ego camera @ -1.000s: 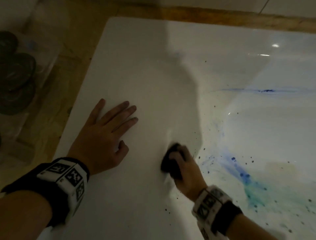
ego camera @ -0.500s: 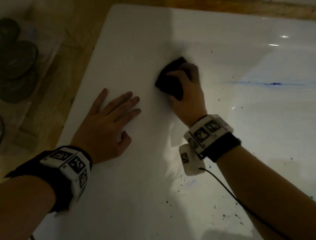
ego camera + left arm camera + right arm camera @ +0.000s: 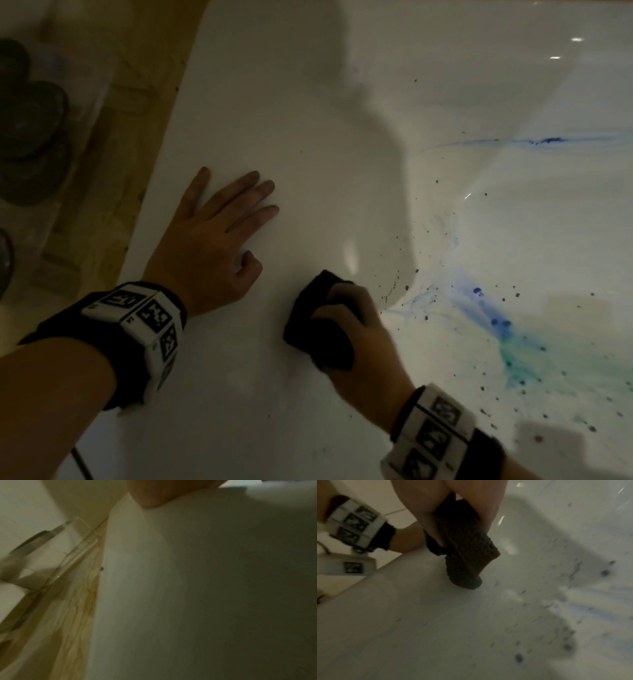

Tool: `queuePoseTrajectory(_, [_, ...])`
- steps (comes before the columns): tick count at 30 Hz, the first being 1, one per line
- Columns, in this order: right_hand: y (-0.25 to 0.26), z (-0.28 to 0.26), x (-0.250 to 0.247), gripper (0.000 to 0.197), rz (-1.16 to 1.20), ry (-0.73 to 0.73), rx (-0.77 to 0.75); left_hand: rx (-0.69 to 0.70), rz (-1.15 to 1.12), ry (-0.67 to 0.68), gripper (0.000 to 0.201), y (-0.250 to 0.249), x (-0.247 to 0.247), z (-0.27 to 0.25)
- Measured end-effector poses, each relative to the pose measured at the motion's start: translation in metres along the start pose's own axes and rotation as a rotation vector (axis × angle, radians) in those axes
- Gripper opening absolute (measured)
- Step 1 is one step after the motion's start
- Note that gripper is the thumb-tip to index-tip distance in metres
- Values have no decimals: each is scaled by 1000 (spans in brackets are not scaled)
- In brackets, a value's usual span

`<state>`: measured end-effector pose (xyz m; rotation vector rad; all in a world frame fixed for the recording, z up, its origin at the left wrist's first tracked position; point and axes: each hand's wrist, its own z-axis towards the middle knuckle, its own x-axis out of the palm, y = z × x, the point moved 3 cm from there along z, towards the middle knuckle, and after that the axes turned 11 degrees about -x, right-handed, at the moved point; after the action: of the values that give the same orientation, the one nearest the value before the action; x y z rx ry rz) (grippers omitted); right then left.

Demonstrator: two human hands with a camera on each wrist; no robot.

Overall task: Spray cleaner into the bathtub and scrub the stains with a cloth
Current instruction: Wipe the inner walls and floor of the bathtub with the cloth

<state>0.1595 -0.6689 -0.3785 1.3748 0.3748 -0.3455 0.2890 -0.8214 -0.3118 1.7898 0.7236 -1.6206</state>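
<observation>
**Scrubbing the tub's near slope, stains ahead**

Nearest: right hand (image 3: 356,346), fingers curled over a folded dark cloth (image 3: 318,335), pinching it so one wad meets the white bathtub (image 3: 308,144) just inside its left rim. Probably lifted slightly off the surface at one corner; blurred in the wrist view. Beside it, left hand (image 3: 209,246) spread flat on the rim, apparently bracing the lean. Further right, dark specks (image 3: 397,274), then blue-green stains (image 3: 493,318), untouched. Farthest, a thin blue streak (image 3: 548,140).
</observation>
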Motion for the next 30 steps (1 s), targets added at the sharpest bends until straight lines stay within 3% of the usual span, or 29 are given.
queuePoseTrajectory(4, [1,9,27,36,-98,35,-6,-8,-14,-10,55,0,2,-2])
queuePoseTrajectory(6, [-24,19,20,36,-20,-28,128,-1,-14,-16,55,1,2,0])
queuePoseTrajectory(10, [-83,21,-9,17,63,-372,560,-2,-30,-14,54,1,2,0])
queuePoseTrajectory(13, [-96,23,-19,13,94,-317,672,4,-6,-38,54,3,3,-1])
queuePoseTrajectory(16, [-73,13,-27,17,218,-263,692,4,34,0,55,2,1,0])
queuePoseTrajectory(20, [-15,-46,-32,13,525,-162,717,-15,106,151,64,-4,-2,-5])
queuePoseTrajectory(24, [23,-89,-20,28,498,-6,726,-54,306,539,87,-14,-13,-22])
queuePoseTrajectory(26, [36,-100,-4,42,478,69,666,5,436,689,104,-25,-14,-47])
queuePoseTrajectory(30, [70,-101,30,54,319,100,391,61,568,826,138,-37,-8,-108])
